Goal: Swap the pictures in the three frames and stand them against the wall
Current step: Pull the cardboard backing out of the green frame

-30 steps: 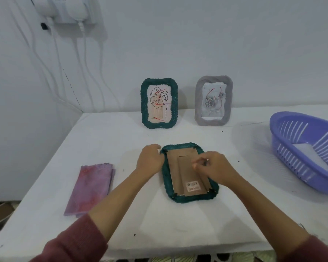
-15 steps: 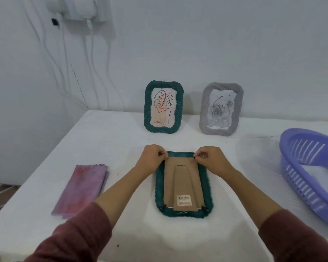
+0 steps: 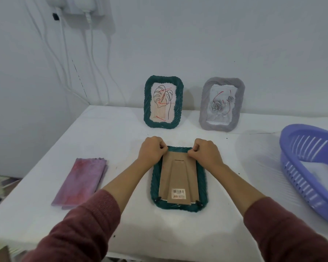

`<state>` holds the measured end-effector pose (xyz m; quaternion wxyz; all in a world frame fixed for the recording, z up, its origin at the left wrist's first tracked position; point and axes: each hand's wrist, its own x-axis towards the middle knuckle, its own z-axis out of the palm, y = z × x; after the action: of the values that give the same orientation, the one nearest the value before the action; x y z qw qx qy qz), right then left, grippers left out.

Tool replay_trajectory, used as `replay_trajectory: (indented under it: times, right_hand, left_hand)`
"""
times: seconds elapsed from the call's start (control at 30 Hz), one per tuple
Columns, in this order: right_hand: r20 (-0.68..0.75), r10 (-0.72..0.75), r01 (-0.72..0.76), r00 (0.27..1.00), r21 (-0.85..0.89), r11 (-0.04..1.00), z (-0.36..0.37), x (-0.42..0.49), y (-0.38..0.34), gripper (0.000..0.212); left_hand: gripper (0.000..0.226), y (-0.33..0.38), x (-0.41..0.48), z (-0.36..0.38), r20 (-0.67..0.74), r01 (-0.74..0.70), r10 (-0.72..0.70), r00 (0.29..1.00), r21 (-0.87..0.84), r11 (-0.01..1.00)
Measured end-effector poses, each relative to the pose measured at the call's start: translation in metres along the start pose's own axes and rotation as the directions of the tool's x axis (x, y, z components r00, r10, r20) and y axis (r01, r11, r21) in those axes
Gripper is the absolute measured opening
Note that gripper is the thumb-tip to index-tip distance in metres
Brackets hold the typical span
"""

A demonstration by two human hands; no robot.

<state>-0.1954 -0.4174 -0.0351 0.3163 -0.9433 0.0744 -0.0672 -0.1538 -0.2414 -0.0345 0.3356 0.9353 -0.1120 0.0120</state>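
Observation:
A green frame (image 3: 179, 206) lies face down on the white table (image 3: 110, 140), its brown cardboard back (image 3: 179, 178) with a barcode sticker facing up. My left hand (image 3: 151, 150) pinches at the back's top left corner and my right hand (image 3: 205, 152) at its top right corner, both with fingers curled. A second green frame (image 3: 163, 102) with a leaf line drawing leans upright against the wall. To its right a grey frame (image 3: 222, 104) with a rose picture leans there too.
A folded purple-pink cloth (image 3: 80, 183) lies on the table's left part. A purple plastic basket (image 3: 311, 167) stands at the right edge. White cables (image 3: 92, 59) hang from a wall socket at upper left. The table's near edge runs just below my forearms.
The face-down frame has been turned straight. My right hand moved from the frame's right side up to its top right corner; my left hand shifted onto the top left corner.

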Motion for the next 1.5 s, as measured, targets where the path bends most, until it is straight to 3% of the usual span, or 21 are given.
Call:
replay_trajectory:
  times: [0.2, 0.33, 0.43, 0.53, 0.67, 0.77, 0.9, 1.07, 1.33, 1.5]
  right_hand:
    - [-0.056, -0.011, 0.008, 0.998, -0.057, 0.998, 0.008, -0.002, -0.001, 0.007]
    - [0.026, -0.004, 0.000, 1.000, 0.148, 0.989, 0.001, -0.012, 0.009, 0.029]
    - [-0.041, -0.065, 0.073, 0.997, 0.230, 0.970, -0.011, -0.034, 0.013, 0.036]
    - [-0.041, -0.179, 0.184, 0.983, 0.153, 0.971, -0.021, -0.073, 0.013, 0.015]
    - [0.148, -0.232, 0.223, 0.961, 0.075, 0.972, -0.022, -0.119, 0.011, 0.003]
    - [0.177, -0.234, 0.229, 0.956, 0.052, 0.972, -0.021, -0.138, 0.008, 0.011]
    - [0.199, -0.260, 0.273, 0.945, -0.041, 0.961, -0.020, -0.153, 0.008, 0.031]
    - [0.106, -0.244, 0.250, 0.964, -0.047, 0.967, -0.013, -0.158, 0.009, 0.027]
    - [0.073, -0.214, 0.217, 0.974, -0.030, 0.976, -0.008, -0.162, 0.008, 0.025]
    - [0.073, -0.220, 0.222, 0.973, -0.017, 0.975, -0.009, -0.162, 0.007, 0.021]
  left_hand:
    - [0.010, 0.002, -0.001, 0.005, -0.033, 0.063, -0.063, 0.997, -0.022, 0.998]
    - [0.011, -0.002, -0.011, 0.002, -0.005, 0.073, -0.075, 0.997, -0.158, 0.985]
    - [0.016, -0.007, -0.037, -0.009, -0.066, -0.021, 0.006, 0.998, -0.224, 0.974]
    - [0.010, -0.020, -0.073, -0.018, -0.073, -0.106, 0.093, 0.993, -0.201, 0.974]
    - [0.006, -0.033, -0.107, -0.021, 0.068, -0.191, 0.197, 0.978, -0.087, 0.978]
    - [0.017, -0.031, -0.123, -0.023, 0.128, -0.270, 0.266, 0.955, 0.015, 0.963]
    - [0.036, -0.031, -0.141, -0.028, 0.189, -0.331, 0.321, 0.928, 0.026, 0.943]
    - [0.036, -0.029, -0.146, -0.028, 0.186, -0.292, 0.302, 0.935, -0.081, 0.953]
    - [0.024, -0.029, -0.148, -0.023, 0.136, -0.216, 0.257, 0.957, -0.256, 0.942]
    - [0.012, -0.029, -0.146, -0.021, 0.140, -0.234, 0.275, 0.951, -0.253, 0.939]
